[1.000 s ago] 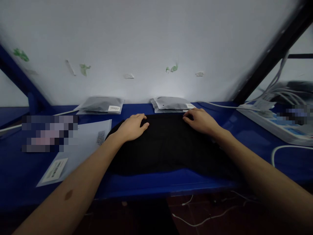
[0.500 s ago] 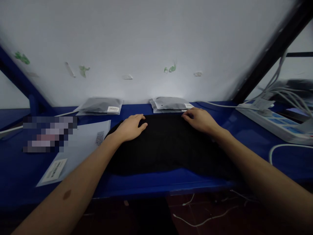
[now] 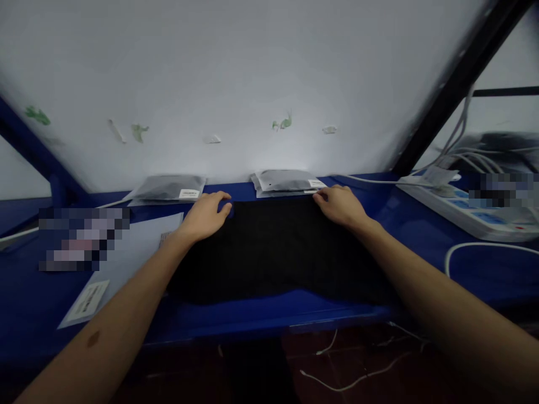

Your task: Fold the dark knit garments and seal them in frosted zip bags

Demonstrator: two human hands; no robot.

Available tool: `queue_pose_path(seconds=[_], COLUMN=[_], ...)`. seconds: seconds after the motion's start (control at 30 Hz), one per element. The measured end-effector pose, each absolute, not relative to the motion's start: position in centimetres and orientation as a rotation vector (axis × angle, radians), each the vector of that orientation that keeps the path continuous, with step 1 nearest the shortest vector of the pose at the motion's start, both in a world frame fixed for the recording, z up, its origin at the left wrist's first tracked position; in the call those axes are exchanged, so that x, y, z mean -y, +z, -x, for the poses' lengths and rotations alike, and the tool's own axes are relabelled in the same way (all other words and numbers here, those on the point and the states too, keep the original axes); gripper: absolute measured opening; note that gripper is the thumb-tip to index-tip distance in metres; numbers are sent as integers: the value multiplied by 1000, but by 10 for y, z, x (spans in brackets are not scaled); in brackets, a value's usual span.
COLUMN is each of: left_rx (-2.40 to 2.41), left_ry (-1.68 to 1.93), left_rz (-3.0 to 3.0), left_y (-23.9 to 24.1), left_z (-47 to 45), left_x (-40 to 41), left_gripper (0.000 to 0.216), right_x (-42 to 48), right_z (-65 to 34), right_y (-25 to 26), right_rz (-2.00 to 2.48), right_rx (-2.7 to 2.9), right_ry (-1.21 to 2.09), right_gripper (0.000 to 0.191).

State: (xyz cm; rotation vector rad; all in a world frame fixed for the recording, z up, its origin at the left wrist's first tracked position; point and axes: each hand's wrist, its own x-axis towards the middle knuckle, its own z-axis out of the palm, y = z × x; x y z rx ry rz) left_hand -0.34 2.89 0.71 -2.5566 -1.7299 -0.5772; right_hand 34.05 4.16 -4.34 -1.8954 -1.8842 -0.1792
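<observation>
A black cloth lies spread flat on the blue table in front of me. My left hand rests on the cloth's far left corner, its fingers curled over the edge. At the far right corner, the bent fingers of my right hand close on the edge. Both forearms reach across the cloth from the near side.
Two grey packed bags lie against the white wall at the back. A flat clear bag with a label lies to the left. A white power strip with several cables sits at right, and a loose white cable lies near it.
My left hand has slid left along the cloth's far edge to its corner, and the cloth now lies wider and squarer. My right hand has stayed at the right corner.
</observation>
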Motion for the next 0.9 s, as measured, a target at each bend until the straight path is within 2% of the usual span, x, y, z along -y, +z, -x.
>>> queue_pose_path(seconds=[0.33, 0.57, 0.77, 0.9], left_rx=[1711, 1751, 1709, 1804], left_ry=[-418, -731, -937, -1106], left_rz=[2528, 2492, 2463, 2538], left_y=[-1, -3, 7, 12], left_z=[-3, 2, -6, -11], left_x=[-63, -53, -43, -35], left_gripper=[37, 12, 7, 9], right_x=[-44, -45, -46, -45], right_z=[-333, -334, -340, -342], right_y=[-36, -32, -33, -31], right_rz=[1744, 1580, 1442, 1394], right_rx=[1790, 1600, 1567, 1576], right_ry=[105, 304, 327, 388], right_gripper=[18, 17, 28, 21])
